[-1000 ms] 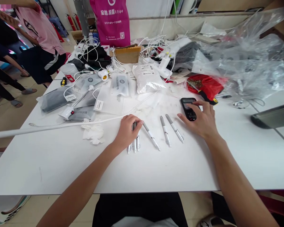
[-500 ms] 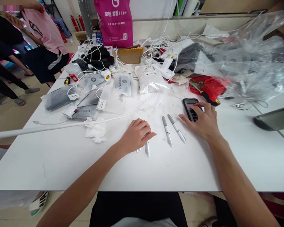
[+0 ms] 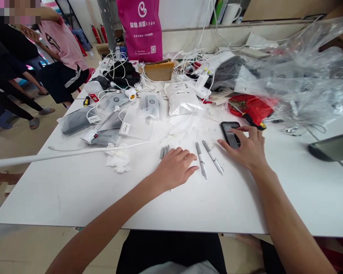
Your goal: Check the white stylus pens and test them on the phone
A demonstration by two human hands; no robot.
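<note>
My left hand (image 3: 175,168) lies palm down on the white table (image 3: 74,190), fingers stretched toward two silver-and-white pens (image 3: 207,159). It covers a small bunch of similar pens (image 3: 164,151), whose grey ends stick out behind the knuckles. My right hand (image 3: 247,146) rests open on the table, its fingertips on a black phone (image 3: 229,133) with a lit screen. The two loose pens lie side by side between my hands.
A crumpled tissue (image 3: 118,160) and a long white cable (image 3: 74,151) lie left of my hand. Grey packets (image 3: 148,104), cables, a cardboard box (image 3: 158,68), a magenta bag (image 3: 140,28), a red pouch (image 3: 253,104) and clear plastic sheeting (image 3: 303,76) crowd the back. People stand at far left.
My left hand slid right over the bunch of pens, gathering in the fourth pen, and now lies flat beside the two loose ones. The right hand stayed on the phone.
</note>
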